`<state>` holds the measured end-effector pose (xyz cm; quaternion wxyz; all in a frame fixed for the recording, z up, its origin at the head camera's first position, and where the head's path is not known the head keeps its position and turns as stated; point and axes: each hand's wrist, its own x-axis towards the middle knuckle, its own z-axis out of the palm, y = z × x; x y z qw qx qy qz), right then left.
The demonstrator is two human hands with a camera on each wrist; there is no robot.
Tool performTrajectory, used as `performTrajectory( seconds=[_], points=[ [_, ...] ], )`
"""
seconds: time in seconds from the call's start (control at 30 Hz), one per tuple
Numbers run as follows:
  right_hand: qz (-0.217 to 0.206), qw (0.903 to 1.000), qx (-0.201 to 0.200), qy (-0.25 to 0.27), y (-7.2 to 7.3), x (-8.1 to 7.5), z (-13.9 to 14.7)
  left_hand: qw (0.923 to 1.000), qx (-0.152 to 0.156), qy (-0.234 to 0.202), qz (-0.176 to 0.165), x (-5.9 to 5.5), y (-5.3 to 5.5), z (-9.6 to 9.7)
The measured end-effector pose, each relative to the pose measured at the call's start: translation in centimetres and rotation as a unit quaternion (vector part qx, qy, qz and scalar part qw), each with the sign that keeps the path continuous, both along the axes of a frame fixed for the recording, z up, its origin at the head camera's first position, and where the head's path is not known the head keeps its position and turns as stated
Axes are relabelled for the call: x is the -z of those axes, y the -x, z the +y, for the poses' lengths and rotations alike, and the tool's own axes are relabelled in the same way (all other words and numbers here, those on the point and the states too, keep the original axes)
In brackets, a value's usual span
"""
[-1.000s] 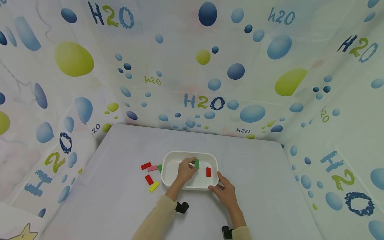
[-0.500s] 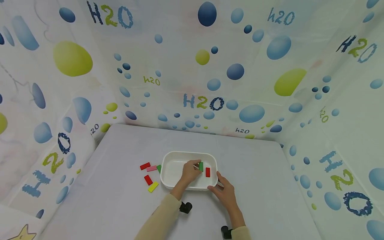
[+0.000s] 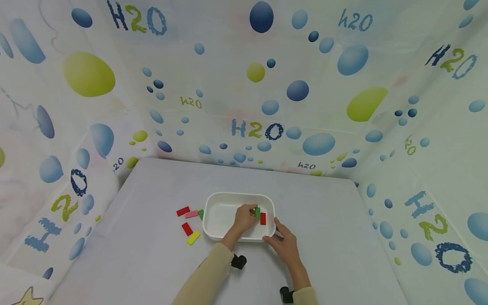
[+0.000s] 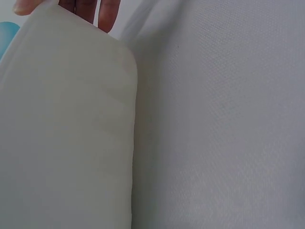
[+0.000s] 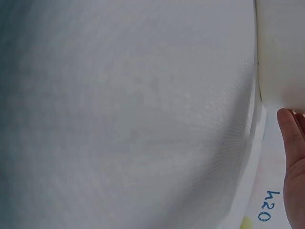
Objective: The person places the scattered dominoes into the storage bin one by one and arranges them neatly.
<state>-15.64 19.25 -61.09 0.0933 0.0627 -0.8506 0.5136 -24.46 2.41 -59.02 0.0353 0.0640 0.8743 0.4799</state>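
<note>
My left hand [image 3: 244, 217] reaches into a white tray [image 3: 218, 220] and pinches a green block [image 3: 257, 212] at its fingertips. Just to the right of that block, a red block [image 3: 263, 219] lies on the tray floor. At the tray's near right corner, my right hand [image 3: 286, 246] holds the rim, thumb at the front and fingers along the right side. In the left wrist view, the tray's pale wall [image 4: 71, 124] covers most of the left hand's work; only some fingers show at the top. The right wrist view has the thumb [image 5: 289, 136] against the tray's outside.
Left of the tray lie several loose blocks: a red one [image 3: 183, 211], a pink one [image 3: 191, 214], a green one [image 3: 201, 214] partly hidden by the rim, another red one [image 3: 187, 229] and a yellow one [image 3: 193, 237]. A white cloth [image 3: 324, 212] covers the table.
My left hand has moved right and slightly toward me inside the tray, bringing the green block up beside the red one. The right hand has kept its hold on the tray corner.
</note>
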Motion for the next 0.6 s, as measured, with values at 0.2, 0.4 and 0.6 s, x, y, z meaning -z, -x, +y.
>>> performTrajectory(
  seconds=[0.2, 0.4, 0.6],
  points=[
    [0.013, 0.9998, -0.003, -0.014, 0.09, 0.25, 0.06, 0.9997, 0.001, 0.023, -0.013, 0.47, 0.15, 0.31],
    [0.023, 0.9997, -0.004, -0.008, 0.18, 0.35, 0.08, 0.9986, 0.002, 0.050, -0.019, 0.55, 0.06, 0.41],
    [0.028, 0.9995, -0.003, -0.014, 0.16, 0.40, 0.09, 0.9981, 0.000, 0.054, -0.031, 0.79, 0.14, 0.54]
  ],
)
